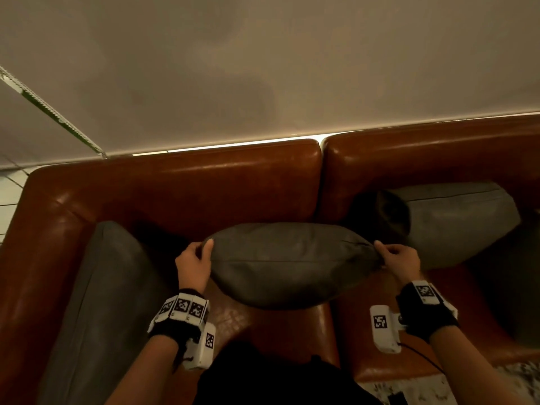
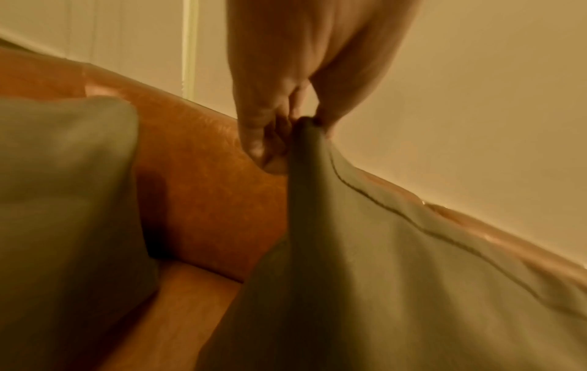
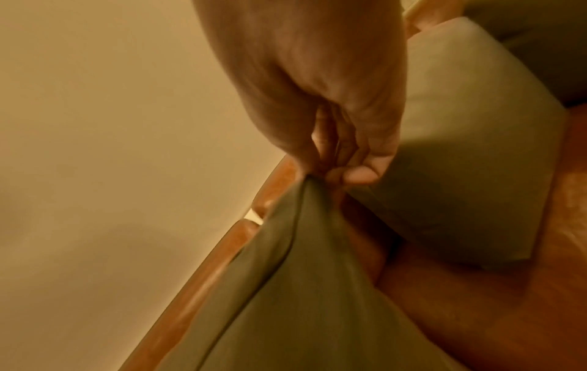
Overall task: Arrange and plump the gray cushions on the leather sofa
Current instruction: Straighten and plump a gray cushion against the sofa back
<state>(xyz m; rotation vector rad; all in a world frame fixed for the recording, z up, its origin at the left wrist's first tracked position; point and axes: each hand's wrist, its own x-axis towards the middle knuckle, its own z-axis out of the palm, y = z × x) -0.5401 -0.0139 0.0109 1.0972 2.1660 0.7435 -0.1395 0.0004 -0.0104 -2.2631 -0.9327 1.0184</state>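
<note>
A gray cushion (image 1: pixel 292 264) hangs above the middle of the brown leather sofa (image 1: pixel 181 188), held by its two upper corners. My left hand (image 1: pixel 194 263) pinches the left corner (image 2: pixel 306 130), thumb on top. My right hand (image 1: pixel 399 257) pinches the right corner (image 3: pixel 309 187). A second gray cushion (image 1: pixel 111 302) leans against the left armrest. A third gray cushion (image 1: pixel 458 223) rests against the backrest on the right seat. In the wrist views the held gray cushion (image 2: pixel 397 276) (image 3: pixel 301 301) drops away from my fingers.
A pale wall (image 1: pixel 263 68) rises right behind the sofa back. A cord or rail (image 1: pixel 49 109) runs diagonally at the left. A patterned rug (image 1: pixel 432 387) lies in front of the sofa at the lower right.
</note>
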